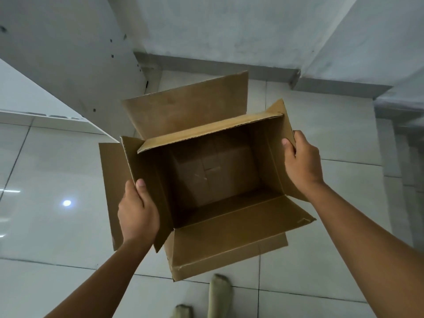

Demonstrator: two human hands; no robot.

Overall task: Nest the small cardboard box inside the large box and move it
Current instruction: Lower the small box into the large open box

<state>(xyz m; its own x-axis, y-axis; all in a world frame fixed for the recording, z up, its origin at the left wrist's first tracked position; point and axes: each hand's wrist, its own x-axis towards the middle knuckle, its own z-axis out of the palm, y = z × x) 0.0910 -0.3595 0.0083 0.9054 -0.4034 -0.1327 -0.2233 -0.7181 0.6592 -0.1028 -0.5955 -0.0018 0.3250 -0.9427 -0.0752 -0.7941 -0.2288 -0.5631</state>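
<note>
The small cardboard box point(214, 174) already sits on the bottom of the large box point(263, 161), closed and lying a little toward the far left of the floor inside, so the nesting part looks done and the step in hand is the carry. The large box is open-topped, all four flaps splayed outward, and it appears to be held above the tiled floor point(57, 226), tilted slightly, with the person's feet point(219, 294) just near of it.

The left hand point(137, 216) is clamped on the left flap near its near corner, thumb over the inside face and fingers behind. The right hand point(301, 164) is clamped on the right flap toward its far end, thumb on the inside. So both grips are on flaps rather than on the walls or the base.

To do the carry well, my judgement is that the flaps are the weak point: corrugated board folds at the crease, and the load could swing or the box sag if the flaps bend outward. Sliding the fingers lower onto the side walls, or one palm under the base, would be steadier. Keeping the box level matters too, since the small box is loose inside and would slide to the low side. The white cabinet edge point(68, 120) at the left and the wall step point(296, 76) at the far right are near enough that the wide flaps could catch while turning.
</note>
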